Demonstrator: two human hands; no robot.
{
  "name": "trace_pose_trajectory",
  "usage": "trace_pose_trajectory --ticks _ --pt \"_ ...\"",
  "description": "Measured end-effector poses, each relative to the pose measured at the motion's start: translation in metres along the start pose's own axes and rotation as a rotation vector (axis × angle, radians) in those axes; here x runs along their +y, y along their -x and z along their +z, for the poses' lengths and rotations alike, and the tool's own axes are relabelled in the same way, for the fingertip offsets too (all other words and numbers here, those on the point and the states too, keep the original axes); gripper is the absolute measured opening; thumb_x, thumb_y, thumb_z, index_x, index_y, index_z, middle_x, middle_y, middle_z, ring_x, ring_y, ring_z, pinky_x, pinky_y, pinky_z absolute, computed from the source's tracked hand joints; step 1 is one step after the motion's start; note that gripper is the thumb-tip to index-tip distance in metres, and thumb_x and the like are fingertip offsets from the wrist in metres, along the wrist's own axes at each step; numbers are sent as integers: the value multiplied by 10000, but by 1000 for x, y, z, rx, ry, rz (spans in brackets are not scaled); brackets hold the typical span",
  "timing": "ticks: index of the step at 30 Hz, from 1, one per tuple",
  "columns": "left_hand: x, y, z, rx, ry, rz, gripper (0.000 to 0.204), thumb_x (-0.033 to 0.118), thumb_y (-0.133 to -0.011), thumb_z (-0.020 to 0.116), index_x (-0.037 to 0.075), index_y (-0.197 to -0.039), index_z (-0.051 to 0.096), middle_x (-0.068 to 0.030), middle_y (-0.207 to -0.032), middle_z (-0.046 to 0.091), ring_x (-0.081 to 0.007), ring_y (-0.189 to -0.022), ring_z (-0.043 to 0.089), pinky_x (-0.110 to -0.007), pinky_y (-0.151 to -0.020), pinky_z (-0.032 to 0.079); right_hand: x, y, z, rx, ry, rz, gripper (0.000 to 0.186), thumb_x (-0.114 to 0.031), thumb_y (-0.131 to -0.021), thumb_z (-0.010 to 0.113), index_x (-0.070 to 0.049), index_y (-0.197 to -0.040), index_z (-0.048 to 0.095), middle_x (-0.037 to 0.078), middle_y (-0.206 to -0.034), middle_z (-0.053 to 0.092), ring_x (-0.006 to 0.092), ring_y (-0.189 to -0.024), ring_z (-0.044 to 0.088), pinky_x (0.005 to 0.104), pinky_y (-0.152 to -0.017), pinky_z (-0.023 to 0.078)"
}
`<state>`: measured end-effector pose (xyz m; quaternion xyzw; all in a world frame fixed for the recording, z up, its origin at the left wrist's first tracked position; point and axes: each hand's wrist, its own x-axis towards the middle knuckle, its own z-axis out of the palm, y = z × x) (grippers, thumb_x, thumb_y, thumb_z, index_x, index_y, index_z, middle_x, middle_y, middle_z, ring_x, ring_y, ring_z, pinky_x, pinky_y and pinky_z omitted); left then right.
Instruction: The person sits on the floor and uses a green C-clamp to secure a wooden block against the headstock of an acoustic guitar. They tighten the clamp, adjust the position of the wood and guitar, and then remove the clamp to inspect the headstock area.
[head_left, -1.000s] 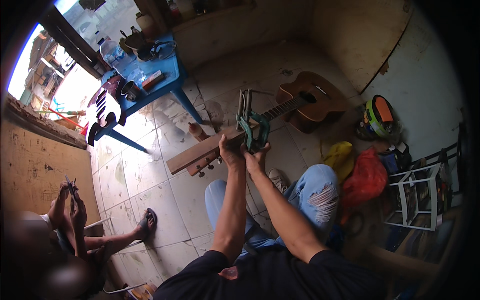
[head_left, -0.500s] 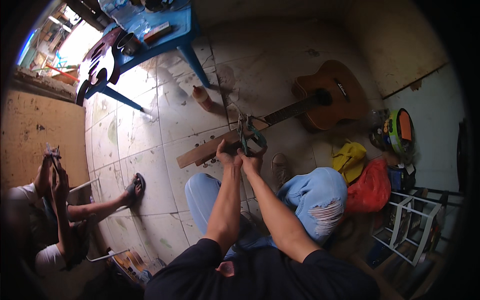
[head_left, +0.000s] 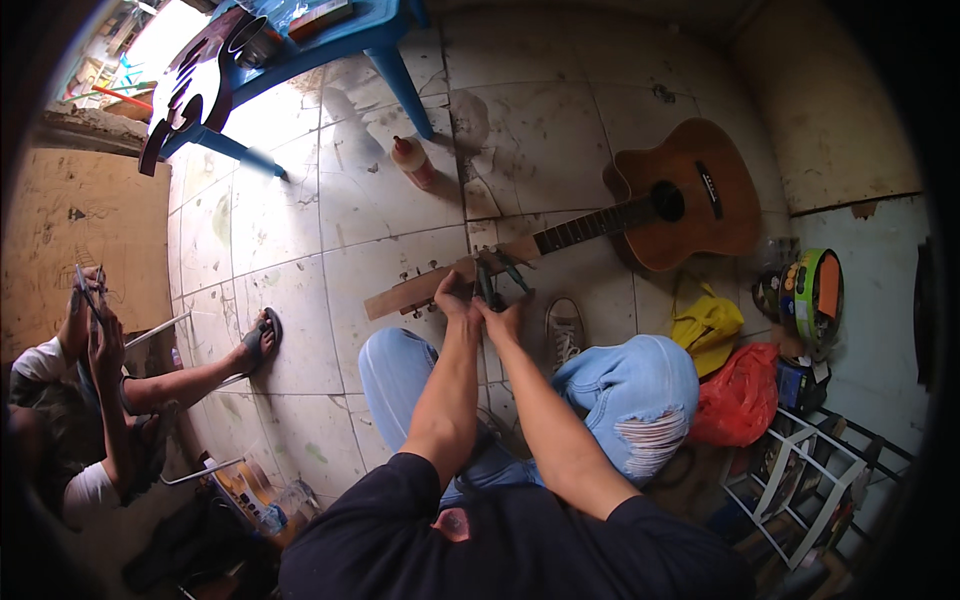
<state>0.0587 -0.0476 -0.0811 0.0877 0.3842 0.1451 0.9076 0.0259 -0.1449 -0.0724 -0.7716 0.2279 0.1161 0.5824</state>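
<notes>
An acoustic guitar (head_left: 720, 225) with a brown body lies tilted on the floor, its neck (head_left: 585, 229) pointing left toward me. The pale wooden headstock (head_left: 400, 296), with tuning pegs along its edges, sits in front of my knees. My left hand (head_left: 458, 296) is closed around the neck's end beside the headstock. A dark green clamp (head_left: 486, 280) sits across the neck there. My right hand (head_left: 503, 318) grips the clamp's lower part, close against my left hand. Its fingertips are partly hidden behind the clamp.
A glue-like bottle with a red cap (head_left: 412, 163) stands on the tiles beyond the neck. At upper left is a blue plastic table (head_left: 398, 85) with a dark guitar body (head_left: 195, 85) leaning on it. Another person (head_left: 95, 400) sits left; red (head_left: 740, 395) and yellow bags (head_left: 708, 325) lie right.
My view has shifted slightly. The clamp has turned a little in my right hand, and the headstock has tilted, showing more pegs along its far edge. Both hands stay at the neck.
</notes>
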Motion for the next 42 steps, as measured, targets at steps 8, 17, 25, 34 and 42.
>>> trace_pose_trajectory --ticks 8,17,25,34,42 --pt "-1 16 9 -59 -22 -154 240 218 -910 577 40 -936 736 -137 -983 753 -336 -955 691 -468 -928 544 22 -6 3 -104 17 34 1331 -341 -670 956 80 -1581 82 281 -1505 445 375 -1406 464 402 -1160 378" --pt "25 14 23 10 -221 -147 355 322 -986 505 50 -1098 702 -156 -1119 722 -355 -1082 667 -505 -1014 515 -20 -6 6 -143 134 55 1388 -363 -660 953 26 -1604 13 297 -1457 514 434 -1335 537 445 -1098 454" --pt "88 114 38 486 -751 -263 874 655 -1001 459 93 -1630 230 -212 -1674 250 -455 -1497 320 -551 -1211 283 -123 62 -74 -393 617 559 820 -183 -800 783 -1 -1484 369 304 -1316 631 408 -1185 660 477 -1000 546" --pt "173 266 234 261 -1513 -94 815 622 -1013 504 34 -1560 369 -258 -1537 438 -386 -1344 524 -485 -1097 441 -262 132 -244 -305 -21 247 280 -175 -892 812 -33 -866 572 99 -763 692 141 -700 708 274 -585 559" --pt "243 349 285 -85 -2104 10 686 561 -998 556 -31 -1343 602 -288 -1175 702 -422 -1142 669 -438 -1006 501 -264 211 -527 -75 -277 199 364 -399 -1063 560 -123 -826 583 -44 -613 517 78 -481 470 236 -443 336"
